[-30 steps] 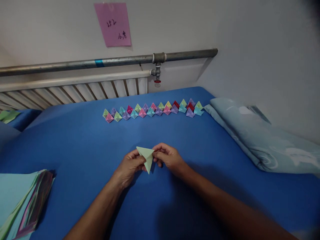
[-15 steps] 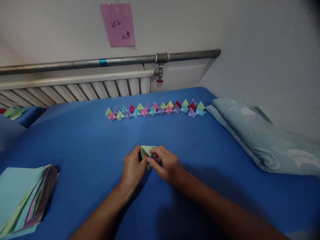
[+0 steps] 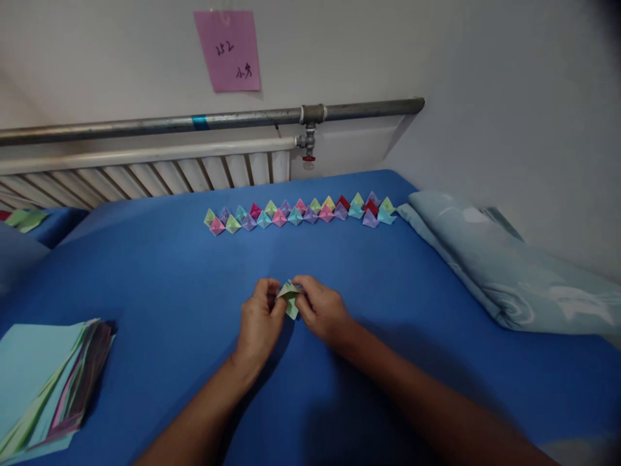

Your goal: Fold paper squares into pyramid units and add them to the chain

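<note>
Head view: nearest, at the lower left, a loose stack of coloured paper sheets (image 3: 41, 362) is laid on a blue surface (image 3: 160, 272), its uppermost sheet light blue. Slightly farther off, in the middle and well apart from the stack, a small pale green folded paper (image 3: 292, 307) is held between the left hand (image 3: 258, 318) and the right hand (image 3: 324, 312). The grip of each hand is narrow, pinched on one side of the paper; some fingertips are hidden behind it, and whether the surface is touched by it cannot be told. The paper is judged to be very light and hardly slippery, stiff along its creases but soft and easily crushed elsewhere; it is best taken lightly by the layered side edges, with the middle left unpressed. Beyond, on the right, a folded blanket (image 3: 485, 265) is laid near the wall. Farther back, small folded paper pieces (image 3: 279, 217) of many colours are lined up in two close rows. Behind them a white radiator (image 3: 194, 150) is seen, and above it a pink note (image 3: 228, 55) is fixed.
</note>
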`<state>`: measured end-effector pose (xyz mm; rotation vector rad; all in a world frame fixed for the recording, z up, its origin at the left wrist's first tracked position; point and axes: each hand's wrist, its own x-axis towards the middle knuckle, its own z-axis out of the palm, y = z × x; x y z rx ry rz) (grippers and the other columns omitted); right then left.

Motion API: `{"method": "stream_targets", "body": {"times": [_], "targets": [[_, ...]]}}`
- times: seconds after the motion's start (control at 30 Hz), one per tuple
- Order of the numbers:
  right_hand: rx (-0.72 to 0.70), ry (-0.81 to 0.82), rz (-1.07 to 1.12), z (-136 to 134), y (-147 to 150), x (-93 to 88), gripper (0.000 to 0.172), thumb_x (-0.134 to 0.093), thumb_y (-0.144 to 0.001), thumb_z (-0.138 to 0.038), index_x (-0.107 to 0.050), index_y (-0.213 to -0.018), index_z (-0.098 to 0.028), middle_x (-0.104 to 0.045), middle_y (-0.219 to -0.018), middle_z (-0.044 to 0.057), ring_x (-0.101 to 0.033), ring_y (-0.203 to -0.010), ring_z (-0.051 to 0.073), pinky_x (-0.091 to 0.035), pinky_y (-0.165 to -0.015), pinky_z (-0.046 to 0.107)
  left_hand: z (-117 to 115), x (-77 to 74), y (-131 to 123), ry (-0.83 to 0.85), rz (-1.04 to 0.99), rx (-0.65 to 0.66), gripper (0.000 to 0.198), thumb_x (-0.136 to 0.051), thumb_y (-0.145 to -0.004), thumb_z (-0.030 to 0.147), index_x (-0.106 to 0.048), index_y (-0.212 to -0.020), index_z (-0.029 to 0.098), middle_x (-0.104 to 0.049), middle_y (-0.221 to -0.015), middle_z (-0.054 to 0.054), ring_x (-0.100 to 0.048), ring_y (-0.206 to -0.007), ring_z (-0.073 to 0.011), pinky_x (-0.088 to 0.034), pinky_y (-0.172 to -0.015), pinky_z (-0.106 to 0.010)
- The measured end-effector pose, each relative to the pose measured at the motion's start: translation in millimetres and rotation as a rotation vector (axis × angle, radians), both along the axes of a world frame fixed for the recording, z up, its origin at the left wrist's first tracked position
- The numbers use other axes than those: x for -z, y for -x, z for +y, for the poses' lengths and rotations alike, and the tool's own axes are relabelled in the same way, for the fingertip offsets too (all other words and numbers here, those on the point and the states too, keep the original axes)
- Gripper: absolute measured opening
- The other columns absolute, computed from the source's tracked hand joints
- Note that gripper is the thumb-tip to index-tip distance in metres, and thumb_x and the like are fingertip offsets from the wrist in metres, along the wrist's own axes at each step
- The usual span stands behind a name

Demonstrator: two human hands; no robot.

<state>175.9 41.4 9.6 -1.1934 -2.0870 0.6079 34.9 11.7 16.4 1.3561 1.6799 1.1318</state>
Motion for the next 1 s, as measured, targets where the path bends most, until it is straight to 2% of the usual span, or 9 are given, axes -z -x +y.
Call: {"method": "stream_targets", "body": {"times": [0.13, 0.27, 0.33, 0.47, 0.57, 0.67, 0.8, 0.9, 1.0], "targets": [[0.045, 0.086, 0.231, 1, 0, 5.4, 0.023, -0.043, -0.085, -0.017, -0.058, -0.101, -0.022, -0.065, -0.079, 0.002, -0.061, -0.07, 0.015, -0.047, -0.065, 0.025, 0, -3.5, -1, -0.03, -0.178, 0.018, 0.011, -0.056, -0.078, 0.024, -0.054, -0.088, 0.021, -0.063, -0.077, 0.002, -0.058, -0.054, -0.0094, -0.047, -0.053, -0.022], [0.033, 0.192, 0.423, 0, 3, 6.6, 0.016, -0.045, -0.085, -0.022, -0.06, -0.091, -0.023, -0.059, -0.068, -0.002, -0.056, -0.058, 0.012, -0.044, -0.056, 0.023, 2, -8.0, -2, -0.015, -0.474, 0.06, 0.013, -0.06, -0.074, 0.028, -0.054, -0.084, 0.021, -0.062, -0.073, 0.003, -0.059, -0.057, -0.0114, -0.051, -0.053, -0.024], [0.024, 0.27, 0.511, -1, 5, 5.3, 0.017, -0.045, -0.085, -0.024, -0.06, -0.09, -0.024, -0.056, -0.065, -0.003, -0.053, -0.054, 0.011, -0.042, -0.053, 0.022, 3, -11.7, -1, -0.005, -0.55, 0.069, 0.014, -0.062, -0.071, 0.026, -0.057, -0.083, 0.02, -0.063, -0.073, 0.002, -0.06, -0.059, -0.012, -0.051, -0.055, -0.025], [0.027, 0.436, 0.642, -2, 6, 1.8, 0.018, -0.045, -0.084, -0.028, -0.061, -0.091, -0.024, -0.051, -0.058, -0.005, -0.047, -0.046, 0.009, -0.037, -0.046, 0.021, 2, -18.9, 4, 0.043, -0.601, 0.086, 0.016, -0.066, -0.067, 0.021, -0.063, -0.082, 0.018, -0.068, -0.074, 0.0, -0.062, -0.065, -0.013, -0.051, -0.063, -0.026], [0.024, 0.513, 0.694, -2, 3, -1.6, 0.017, -0.047, -0.08, -0.026, -0.061, -0.089, -0.022, -0.049, -0.053, -0.006, -0.046, -0.047, 0.009, -0.037, -0.048, 0.022, 1, -19.5, 7, 0.077, -0.62, 0.081, 0.015, -0.067, -0.072, 0.029, -0.066, -0.083, 0.018, -0.068, -0.074, -0.001, -0.062, -0.066, -0.0125, -0.05, -0.066, -0.026], [-0.018, 0.529, 0.702, -3, -1, -7.5, 0.018, -0.049, -0.076, -0.023, -0.063, -0.086, -0.021, -0.052, -0.055, -0.005, -0.05, -0.053, 0.011, -0.039, -0.055, 0.024, 2, -16.9, 7, 0.073, -0.627, 0.04, 0.02, -0.069, -0.075, 0.037, -0.065, -0.078, 0.017, -0.066, -0.067, 0.001, -0.059, -0.062, -0.0102, -0.047, -0.063, -0.023], [-0.05, 0.551, 0.671, -3, -3, -13.0, 0.016, -0.052, -0.078, -0.027, -0.065, -0.085, -0.02, -0.056, -0.06, -0.003, -0.053, -0.058, 0.012, -0.041, -0.06, 0.027, 3, -14.1, 5, 0.042, -0.666, -0.013, 0.028, -0.079, -0.065, 0.029, -0.062, -0.085, 0.019, -0.068, -0.071, 0.003, -0.058, -0.062, -0.0093, -0.045, -0.062, -0.022], [-0.001, 0.586, 0.715, 0, 1, -8.6, 0.015, -0.058, -0.077, -0.036, -0.058, -0.078, -0.02, -0.054, -0.061, -0.003, -0.051, -0.055, 0.011, -0.041, -0.056, 0.026, 3, -12.4, 3, 0.038, -0.681, 0.009, 0.034, -0.079, -0.064, 0.027, -0.06, -0.091, 0.019, -0.07, -0.073, 0.002, -0.06, -0.062, -0.0102, -0.045, -0.062, -0.023], [0.033, 0.593, 0.803, 4, 5, -1.5, 0.023, -0.067, -0.069, -0.035, -0.051, -0.079, -0.022, -0.054, -0.066, -0.004, -0.05, -0.055, 0.011, -0.04, -0.051, 0.024, 3, -11.8, 3, 0.063, -0.661, 0.031, 0.034, -0.08, -0.063, 0.026, -0.061, -0.09, 0.018, -0.07, -0.071, 0.001, -0.062, -0.062, -0.0112, -0.046, -0.062, -0.024]]}}
